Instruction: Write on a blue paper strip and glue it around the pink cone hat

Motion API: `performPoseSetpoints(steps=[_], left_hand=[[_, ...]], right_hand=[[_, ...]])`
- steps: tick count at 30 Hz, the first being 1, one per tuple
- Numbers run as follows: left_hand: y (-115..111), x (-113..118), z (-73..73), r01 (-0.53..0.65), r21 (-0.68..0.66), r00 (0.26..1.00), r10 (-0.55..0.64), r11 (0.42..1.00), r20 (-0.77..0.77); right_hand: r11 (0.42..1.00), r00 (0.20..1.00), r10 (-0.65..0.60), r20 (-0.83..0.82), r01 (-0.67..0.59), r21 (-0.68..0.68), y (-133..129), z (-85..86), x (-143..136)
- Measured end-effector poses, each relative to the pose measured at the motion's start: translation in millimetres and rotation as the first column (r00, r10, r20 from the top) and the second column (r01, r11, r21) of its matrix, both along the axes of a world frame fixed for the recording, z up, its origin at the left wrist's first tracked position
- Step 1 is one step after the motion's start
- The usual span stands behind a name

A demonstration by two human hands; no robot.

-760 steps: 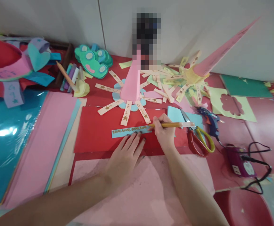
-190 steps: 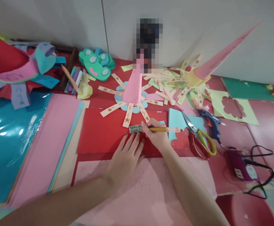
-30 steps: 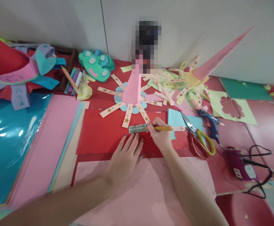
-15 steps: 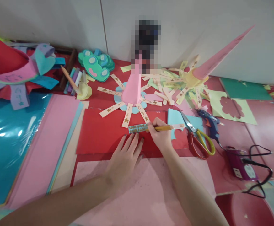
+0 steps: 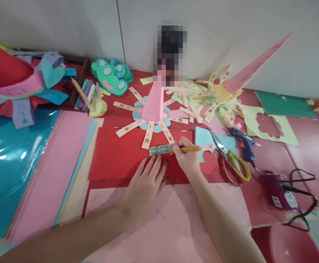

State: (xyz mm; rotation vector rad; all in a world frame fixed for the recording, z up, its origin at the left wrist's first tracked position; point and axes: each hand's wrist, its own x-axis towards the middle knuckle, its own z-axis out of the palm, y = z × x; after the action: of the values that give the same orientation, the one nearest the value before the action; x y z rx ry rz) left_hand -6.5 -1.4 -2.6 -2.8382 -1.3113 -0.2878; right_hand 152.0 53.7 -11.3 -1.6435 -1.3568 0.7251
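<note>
My left hand [image 5: 147,179] lies flat with fingers spread on a red sheet [image 5: 112,157], its fingertips at the lower edge of a small blue strip [image 5: 159,149] with gold writing. In my right hand [image 5: 187,157] is a yellow pencil [image 5: 190,149], its tip end at the right part of the strip. Just beyond the strip stands a pink paper cone [image 5: 154,102] on a blue scalloped base, with cream lettered strips [image 5: 148,136] fanning out. Red-and-yellow-handled scissors [image 5: 230,159] lie to the right of my right hand.
A blue glue gun [image 5: 245,144] and a purple power box [image 5: 282,193] with black cords lie at right. Another pink cone [image 5: 258,64] leans at the back among paper scraps. Stacked coloured sheets [image 5: 52,160] and green frog cutouts [image 5: 111,76] are at left.
</note>
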Motion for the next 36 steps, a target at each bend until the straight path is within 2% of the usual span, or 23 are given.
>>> performPoseSetpoints(steps=[5, 9, 12, 14, 18, 23, 27, 36], left_hand=[[0.6, 0.0, 1.1, -0.001, -0.022, 1.000, 0.000, 1.000, -0.019], [-0.3, -0.7, 2.2, -0.002, -0.046, 0.999, 0.001, 0.999, -0.035], [-0.9, -0.8, 2.3, -0.006, -0.042, 0.999, 0.004, 0.999, -0.037], [-0.9, -0.6, 2.3, -0.008, -0.027, 0.999, 0.007, 1.000, -0.036], [-0.5, -0.6, 1.6, -0.005, -0.023, 0.999, 0.004, 1.000, -0.036], [-0.4, -0.1, 0.9, -0.007, -0.039, 0.999, 0.005, 0.999, -0.037], [0.0, 1.0, 2.8, -0.015, -0.030, 0.999, 0.013, 0.999, -0.041], [-2.2, -1.0, 0.3, -0.019, -0.089, 0.999, 0.017, 0.996, -0.032]], right_hand=[[0.998, 0.995, -0.056, -0.080, 0.058, 0.011, 0.2, 4.3, 6.8], [0.961, 0.961, -0.259, -0.100, 0.267, 0.077, 4.2, 18.3, 23.5], [0.933, 0.934, -0.332, -0.131, 0.345, 0.100, 8.9, 22.7, 38.5], [0.941, 0.940, -0.311, -0.139, 0.325, 0.093, 11.3, 20.4, 46.4], [0.982, 0.979, -0.186, -0.086, 0.188, 0.023, 12.4, 12.8, 53.5], [0.994, 0.994, -0.106, 0.007, 0.106, 0.015, 11.4, 9.9, 55.7], [1.000, 0.999, -0.005, -0.053, 0.006, 0.004, 12.0, 7.3, 60.7], [0.992, 0.986, 0.122, -0.115, -0.126, -0.027, 9.0, 10.0, 69.3]])
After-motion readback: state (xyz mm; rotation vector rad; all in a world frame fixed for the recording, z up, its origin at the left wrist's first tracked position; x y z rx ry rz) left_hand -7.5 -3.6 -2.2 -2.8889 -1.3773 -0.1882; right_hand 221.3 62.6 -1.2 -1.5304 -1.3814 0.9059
